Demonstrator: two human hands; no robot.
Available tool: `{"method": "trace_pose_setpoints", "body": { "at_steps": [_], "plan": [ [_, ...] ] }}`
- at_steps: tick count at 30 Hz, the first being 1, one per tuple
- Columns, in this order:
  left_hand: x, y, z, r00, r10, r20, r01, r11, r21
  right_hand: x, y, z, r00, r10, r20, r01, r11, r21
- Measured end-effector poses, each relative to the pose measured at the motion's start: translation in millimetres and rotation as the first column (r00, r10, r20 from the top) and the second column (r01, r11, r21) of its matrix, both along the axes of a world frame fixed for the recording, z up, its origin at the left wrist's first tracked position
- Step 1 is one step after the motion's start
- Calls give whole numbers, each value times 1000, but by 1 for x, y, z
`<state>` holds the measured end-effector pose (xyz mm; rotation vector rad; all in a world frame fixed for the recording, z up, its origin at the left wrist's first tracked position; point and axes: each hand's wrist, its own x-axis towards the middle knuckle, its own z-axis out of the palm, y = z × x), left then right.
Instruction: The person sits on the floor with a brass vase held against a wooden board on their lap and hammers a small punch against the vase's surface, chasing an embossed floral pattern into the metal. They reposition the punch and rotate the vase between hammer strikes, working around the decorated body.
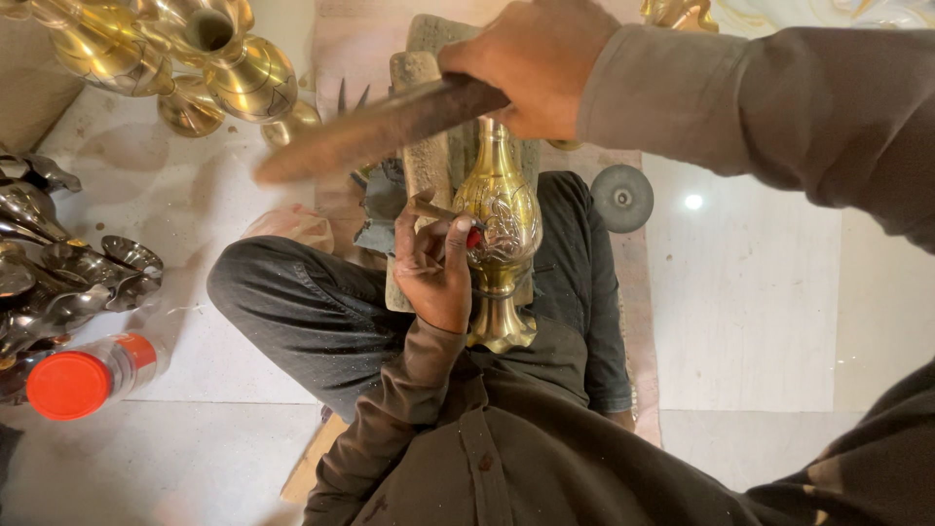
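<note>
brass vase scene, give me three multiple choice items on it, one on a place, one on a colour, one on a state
1. Where does the engraved brass vase rest?
A. in the person's lap, against a stone block
B. on a shelf
C. inside a box

2. What colour is the cap of the plastic bottle lying on the floor?
A. blue
B. orange-red
C. white

3. What is the right hand doing?
A. lying open on the floor
B. gripping a dark wooden mallet, raised above the vase
C. holding the bottle

Answers:
1 A, the vase lies over the crossed legs against the stone block, with the left hand holding a small chisel to it.
2 B, the cap facing the camera is orange-red.
3 B, the fingers wrap the wooden mallet, blurred above the vase.
</note>
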<state>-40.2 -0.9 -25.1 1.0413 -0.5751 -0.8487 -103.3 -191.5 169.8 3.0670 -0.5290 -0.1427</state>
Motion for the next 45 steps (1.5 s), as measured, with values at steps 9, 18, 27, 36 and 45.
{"method": "trace_pose_setpoints", "body": {
  "at_steps": [9, 18, 27, 36, 45],
  "plan": [
    [-1, 0, -3, 999, -26, -38, 26, 1000, 3, -4, -5, -2, 999, -27, -41, 30, 997, 67],
    [-2, 1, -6, 998, -28, -52, 27, 999, -21, -4, -2, 2, 994, -63, -91, 66, 997, 31],
    [-5, -3, -13, 998, 23, -63, -22, 1000, 11, -5, 5, -1, 861, -178, -476, 64, 967, -246],
    [-1, 1, -2, 999, -50, -13, 50, 999, -9, -17, -1, -2, 995, -78, -67, 75, 996, -45],
    [-2, 0, -3, 999, -26, -47, 26, 1000, 12, -17, -1, -5, 968, 10, -250, -97, 935, -341]
  ]
}}
